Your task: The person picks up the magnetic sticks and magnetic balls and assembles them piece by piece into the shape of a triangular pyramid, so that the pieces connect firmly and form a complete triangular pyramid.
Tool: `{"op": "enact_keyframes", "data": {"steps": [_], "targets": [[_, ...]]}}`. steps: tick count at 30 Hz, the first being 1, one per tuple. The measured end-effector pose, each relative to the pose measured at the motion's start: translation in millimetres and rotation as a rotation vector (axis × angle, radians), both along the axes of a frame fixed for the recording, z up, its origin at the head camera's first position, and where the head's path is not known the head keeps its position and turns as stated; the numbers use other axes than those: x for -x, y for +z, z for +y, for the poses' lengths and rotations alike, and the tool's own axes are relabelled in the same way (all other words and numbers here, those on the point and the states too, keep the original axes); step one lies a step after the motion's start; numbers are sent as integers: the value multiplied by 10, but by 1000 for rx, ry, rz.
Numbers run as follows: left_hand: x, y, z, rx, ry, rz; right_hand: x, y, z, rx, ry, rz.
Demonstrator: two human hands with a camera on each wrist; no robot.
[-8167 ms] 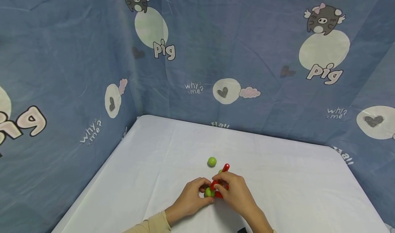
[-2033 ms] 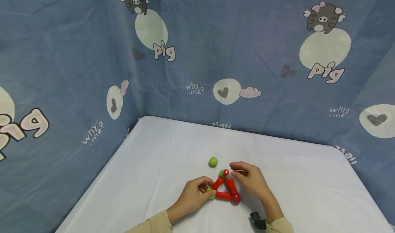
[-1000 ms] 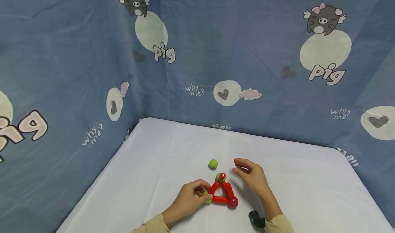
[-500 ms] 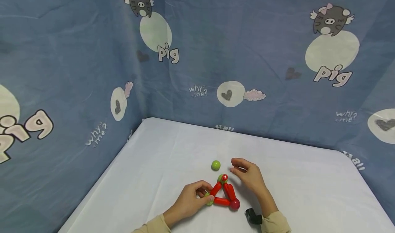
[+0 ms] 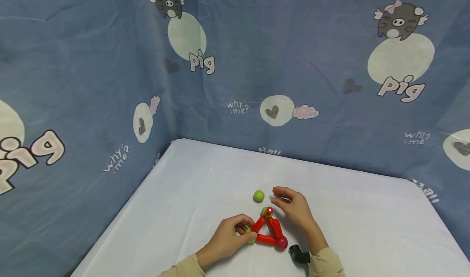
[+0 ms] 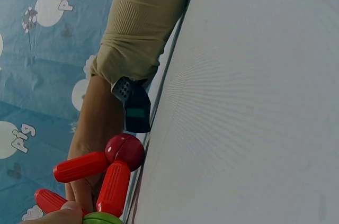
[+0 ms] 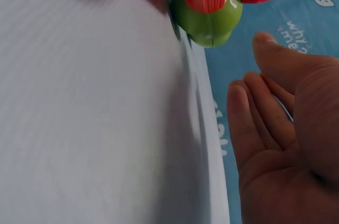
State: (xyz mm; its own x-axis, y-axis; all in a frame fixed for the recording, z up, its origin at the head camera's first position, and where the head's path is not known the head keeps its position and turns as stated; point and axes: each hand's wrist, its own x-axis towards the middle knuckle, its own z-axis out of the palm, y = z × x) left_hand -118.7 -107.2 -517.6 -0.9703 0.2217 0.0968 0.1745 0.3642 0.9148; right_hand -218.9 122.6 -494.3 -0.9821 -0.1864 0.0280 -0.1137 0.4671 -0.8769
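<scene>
A triangle of red ribbed rods (image 5: 266, 239) and balls lies on the white table. Its left corner is a green ball (image 5: 251, 237), pinched between the thumb and fingers of my left hand (image 5: 228, 237). Another green ball (image 5: 265, 212) forms the far corner, and a red rod points up from it, end-on in the head view. The near right corner is a dark red ball (image 5: 281, 243), with two rods running close together from it toward the far corner. My right hand (image 5: 293, 205) hovers just right of the far corner, fingers loosely bent, holding nothing.
A loose green ball (image 5: 258, 196) lies on the white table (image 5: 352, 220) beyond the triangle, left of my right fingertips. A black wrist device (image 5: 299, 254) sits at the right sleeve. A blue printed cloth (image 5: 235, 65) hangs behind and to the left of the table.
Eight seconds ago my right hand gripped a red rod at the triangle; it has let go and moved right. In the last second it drifts slightly toward the far corner. My left hand stays on the green ball.
</scene>
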Motion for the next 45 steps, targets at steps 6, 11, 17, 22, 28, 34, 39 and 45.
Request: {"op": "enact_keyframes", "data": {"steps": [6,11,17,22,28,34,39,45], "targets": [[-1,-2,18,-1,0,-1,33,-28,-22,7,16,-6],[1,2,17,9,4,6,63,-64,-23,3,21,-14],[2,3,7,11,8,5,75,-95,-33,-10,48,-8],[1,4,-9,13,9,12,80,-95,-56,-22,67,-3],[10,24,-38,2,7,17,106,-88,-99,1,95,-20],[19,28,-47,-8,2,8,123,-99,-119,5,109,-26],[20,18,-48,-5,5,7,125,-108,-142,-6,107,-22],[33,12,-49,-5,5,5,125,-95,-172,-20,98,-28]]}}
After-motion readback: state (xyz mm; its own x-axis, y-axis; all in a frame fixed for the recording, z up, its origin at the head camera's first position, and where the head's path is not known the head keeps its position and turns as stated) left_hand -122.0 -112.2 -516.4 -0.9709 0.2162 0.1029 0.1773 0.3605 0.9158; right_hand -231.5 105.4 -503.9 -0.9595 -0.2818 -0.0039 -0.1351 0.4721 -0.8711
